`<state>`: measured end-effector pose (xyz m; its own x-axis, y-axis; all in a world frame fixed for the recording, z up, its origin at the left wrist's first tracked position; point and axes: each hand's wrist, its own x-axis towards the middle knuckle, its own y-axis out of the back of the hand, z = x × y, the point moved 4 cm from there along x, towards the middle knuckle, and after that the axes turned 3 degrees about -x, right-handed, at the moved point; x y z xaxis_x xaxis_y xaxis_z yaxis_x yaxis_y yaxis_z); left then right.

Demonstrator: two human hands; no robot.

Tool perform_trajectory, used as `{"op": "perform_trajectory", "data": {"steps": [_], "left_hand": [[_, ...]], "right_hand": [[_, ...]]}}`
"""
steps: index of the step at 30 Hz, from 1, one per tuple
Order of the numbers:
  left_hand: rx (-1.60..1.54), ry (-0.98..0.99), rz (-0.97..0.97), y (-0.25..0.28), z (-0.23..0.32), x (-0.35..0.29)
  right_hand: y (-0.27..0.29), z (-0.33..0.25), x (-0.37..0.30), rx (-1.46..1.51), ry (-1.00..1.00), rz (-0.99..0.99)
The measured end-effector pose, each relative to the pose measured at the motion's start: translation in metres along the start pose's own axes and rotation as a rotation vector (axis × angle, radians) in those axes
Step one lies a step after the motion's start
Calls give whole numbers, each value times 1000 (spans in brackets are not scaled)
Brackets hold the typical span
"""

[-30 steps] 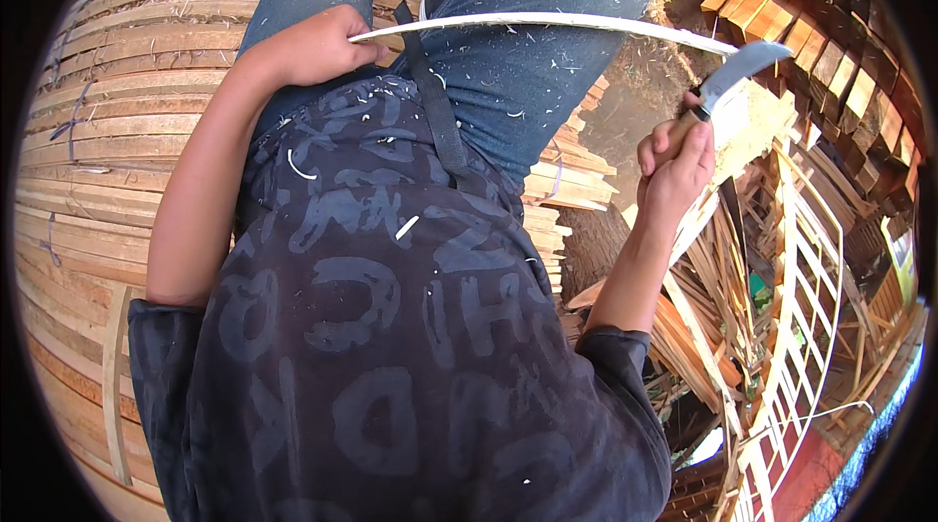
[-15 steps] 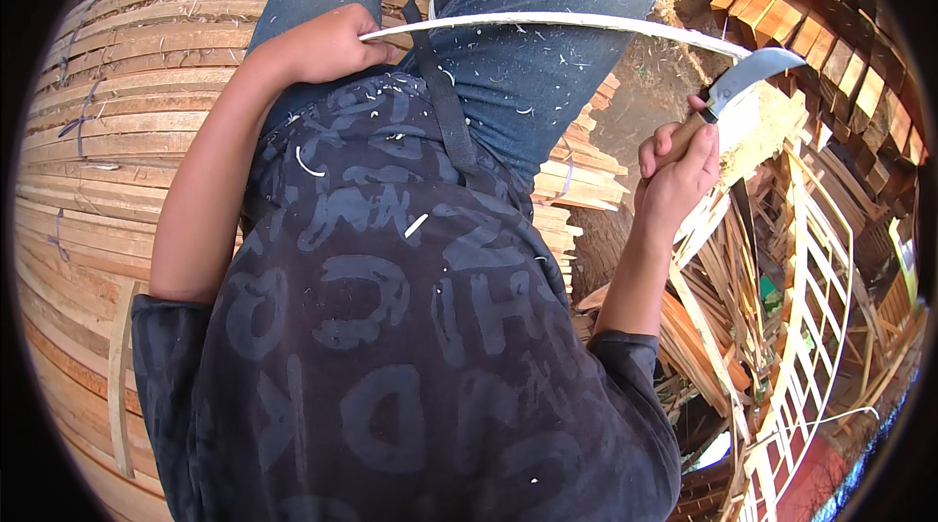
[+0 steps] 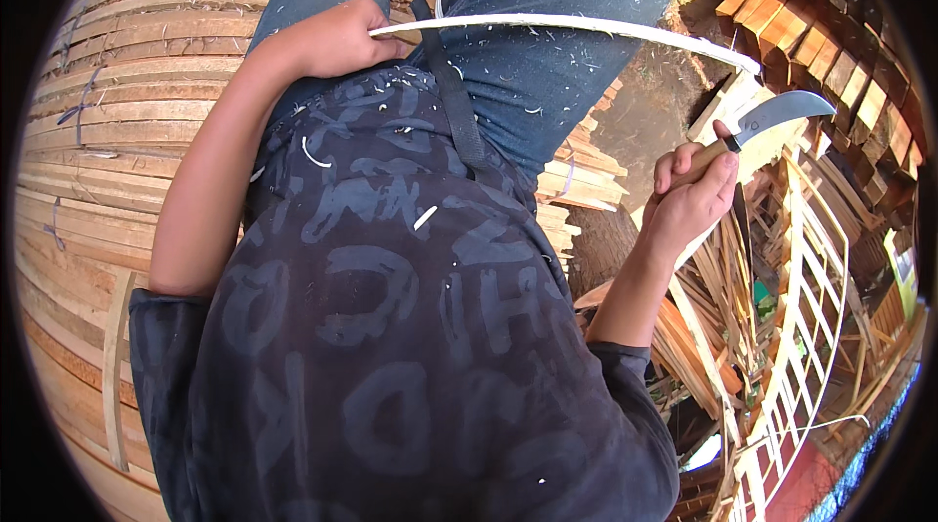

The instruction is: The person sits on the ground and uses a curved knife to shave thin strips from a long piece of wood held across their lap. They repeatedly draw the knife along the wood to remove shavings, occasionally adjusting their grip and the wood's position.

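Observation:
My left hand [image 3: 354, 37] is closed round the near end of a thin, pale wooden strip [image 3: 567, 21], close to my left thigh. The strip runs across my lap to the right, its far end beyond my right knee. In my right hand [image 3: 690, 188] is a knife with a wooden handle and a curved, hooked steel blade [image 3: 788, 115]. The blade points up and to the right, below the strip's far end and apart from it. Pale shavings lie on my jeans [image 3: 557, 82] and dark shirt [image 3: 391, 326].
Bundled wooden slats [image 3: 117, 160] are stacked at the left. Short sawn blocks [image 3: 782, 23] are piled at the upper right. A pale lattice frame [image 3: 816, 307] and loose offcuts [image 3: 674, 336] lie at the right. A dark strap [image 3: 451, 107] hangs over my lap.
My right hand and the knife have moved down and to the right, away from the strip's end. The strip and my left hand have shifted slightly right.

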<state>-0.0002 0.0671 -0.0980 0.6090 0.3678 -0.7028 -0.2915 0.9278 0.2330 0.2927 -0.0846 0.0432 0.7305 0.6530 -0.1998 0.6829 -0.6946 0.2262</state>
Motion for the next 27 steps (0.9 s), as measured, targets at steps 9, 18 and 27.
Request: {"op": "perform_trajectory", "data": {"steps": [9,18,27], "left_hand": [[23,-41,-31,-2,-4,2],[35,-67,-8,-2,-3,2],[30,-63,-30,-4,-7,1]], "right_hand": [[-12,23,-5,-368,-107,-450],[-18,23,-20,-401,-180,-471],[-13,33,-23,-426,-180,-528]]}}
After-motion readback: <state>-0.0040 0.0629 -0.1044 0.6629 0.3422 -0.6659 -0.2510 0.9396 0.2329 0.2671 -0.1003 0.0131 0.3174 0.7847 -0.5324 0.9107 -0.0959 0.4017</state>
